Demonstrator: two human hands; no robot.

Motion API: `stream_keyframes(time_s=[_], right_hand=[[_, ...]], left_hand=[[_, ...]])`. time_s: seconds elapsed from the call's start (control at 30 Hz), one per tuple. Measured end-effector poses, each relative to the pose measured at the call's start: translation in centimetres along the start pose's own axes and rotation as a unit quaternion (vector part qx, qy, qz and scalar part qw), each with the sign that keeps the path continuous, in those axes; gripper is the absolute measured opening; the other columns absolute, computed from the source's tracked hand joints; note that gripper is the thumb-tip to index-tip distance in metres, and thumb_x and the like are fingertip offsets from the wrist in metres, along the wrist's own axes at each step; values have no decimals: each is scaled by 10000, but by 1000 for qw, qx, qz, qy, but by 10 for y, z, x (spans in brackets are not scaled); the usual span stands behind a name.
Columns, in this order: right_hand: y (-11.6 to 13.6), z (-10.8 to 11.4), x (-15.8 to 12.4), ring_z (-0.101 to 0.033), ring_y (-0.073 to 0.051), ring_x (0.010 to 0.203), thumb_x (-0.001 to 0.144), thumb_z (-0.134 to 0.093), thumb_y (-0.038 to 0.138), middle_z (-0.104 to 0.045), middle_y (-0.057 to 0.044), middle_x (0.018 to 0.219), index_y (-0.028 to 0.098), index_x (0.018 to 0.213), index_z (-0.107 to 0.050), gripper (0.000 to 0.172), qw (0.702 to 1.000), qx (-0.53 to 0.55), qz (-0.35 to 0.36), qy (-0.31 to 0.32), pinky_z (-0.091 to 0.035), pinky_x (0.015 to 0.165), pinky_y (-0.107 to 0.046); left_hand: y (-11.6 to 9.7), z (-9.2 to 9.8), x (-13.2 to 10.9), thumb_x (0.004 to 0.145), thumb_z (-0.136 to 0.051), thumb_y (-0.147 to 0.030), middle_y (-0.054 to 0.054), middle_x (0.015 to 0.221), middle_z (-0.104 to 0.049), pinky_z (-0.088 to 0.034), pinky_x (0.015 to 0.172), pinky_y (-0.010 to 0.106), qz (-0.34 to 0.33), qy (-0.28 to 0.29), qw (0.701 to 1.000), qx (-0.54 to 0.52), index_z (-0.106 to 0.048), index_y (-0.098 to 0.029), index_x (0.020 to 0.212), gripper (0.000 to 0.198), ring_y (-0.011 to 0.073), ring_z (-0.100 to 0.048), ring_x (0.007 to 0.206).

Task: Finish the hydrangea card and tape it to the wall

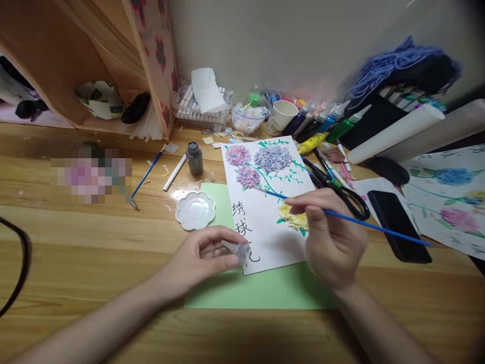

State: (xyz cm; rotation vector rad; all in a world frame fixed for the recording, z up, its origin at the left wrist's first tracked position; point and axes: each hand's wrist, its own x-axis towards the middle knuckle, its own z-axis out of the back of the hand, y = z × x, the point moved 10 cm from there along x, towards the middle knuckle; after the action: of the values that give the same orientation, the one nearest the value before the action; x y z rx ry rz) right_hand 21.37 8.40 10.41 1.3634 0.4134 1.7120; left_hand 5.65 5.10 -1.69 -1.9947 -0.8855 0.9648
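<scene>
In my right hand is a thin blue paintbrush, pinched between thumb and fingers. Its tip reaches the lower pink flower on a white paper sheet; whether it touches cannot be made out. The sheet also bears a blue-purple flower, a yellow flower, green stems and black handwritten characters. My left hand grips a translucent pointed nozzle cap over the sheet's lower left. A green sheet lies beneath. To the left stand a white flower-shaped palette and a small dark bottle without a cap.
Another blue brush and a white marker lie at left. Black scissors and a phone lie at right. Along the wall stand a paper cup, a bowl of scraps and several paint bottles. Another flower picture is far right.
</scene>
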Motion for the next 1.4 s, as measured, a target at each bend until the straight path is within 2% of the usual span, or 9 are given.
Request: stream_keyframes(time_s=[0.23,0.5,0.6,0.7,0.9,1.03,1.13,1.27,1.4], right_hand=[[-26,-37,-9,-618,-178,744,939,-391,208,-597,-27,791,226,952,-551,162,997,71,13,-16,-489,665,-362],[-57,-40,-18,-650,-146,730,797,-601,55,-613,2,786,200,899,-563,181,994,64,-65,-60,-552,646,-303],[-57,-43,-19,-644,-134,695,768,-640,54,-595,20,735,195,850,-575,175,995,60,-70,-44,-551,621,-281],[-55,-42,-20,-661,-127,682,842,-564,103,-634,9,764,194,911,-599,120,994,55,-77,-49,-562,616,-280],[-56,-47,-20,-693,-164,731,913,-455,152,-697,-24,841,198,994,-631,199,993,54,-107,-20,-576,644,-331],[-57,-40,-18,-620,-138,644,926,-449,211,-626,-8,742,202,877,-631,189,993,72,-65,-62,-494,573,-303],[-67,-37,-18,-536,-127,637,941,-419,249,-524,1,685,200,788,-570,221,987,110,-72,-89,-422,547,-275],[-71,-44,-17,-517,-120,639,941,-404,227,-483,6,701,196,832,-522,164,983,147,-92,-56,-396,541,-261],[-61,-48,-18,-535,-134,647,935,-382,189,-506,-5,739,202,888,-523,149,990,124,-64,-25,-399,554,-288]], left_hand=[[17,-6,5,693,-759,-279,30,883,-643,-433,811,265,19,35,998,-58,-673,-180,902,246,146,-575,869],[23,-2,2,681,-768,-259,21,906,-636,-419,841,291,48,32,995,-76,-668,-202,903,250,157,-559,904],[21,-1,2,691,-760,-249,10,908,-633,-416,823,273,50,37,996,-68,-665,-212,907,239,145,-551,895],[19,0,4,701,-753,-243,3,917,-631,-410,804,250,46,39,996,-63,-663,-222,918,236,138,-543,900],[17,1,6,691,-759,-244,23,924,-637,-418,826,269,32,35,997,-55,-671,-204,909,239,159,-552,916],[15,2,6,680,-766,-251,42,915,-635,-431,844,293,26,30,998,-49,-670,-187,918,265,179,-560,934],[13,3,7,681,-763,-236,45,896,-636,-443,823,283,24,28,998,-41,-668,-176,917,261,167,-569,898],[9,4,7,684,-759,-224,40,887,-640,-453,803,271,19,25,999,-34,-667,-178,909,247,155,-575,872],[8,8,8,673,-768,-245,46,906,-644,-451,834,284,24,8,999,-35,-671,-179,898,254,175,-582,921]])
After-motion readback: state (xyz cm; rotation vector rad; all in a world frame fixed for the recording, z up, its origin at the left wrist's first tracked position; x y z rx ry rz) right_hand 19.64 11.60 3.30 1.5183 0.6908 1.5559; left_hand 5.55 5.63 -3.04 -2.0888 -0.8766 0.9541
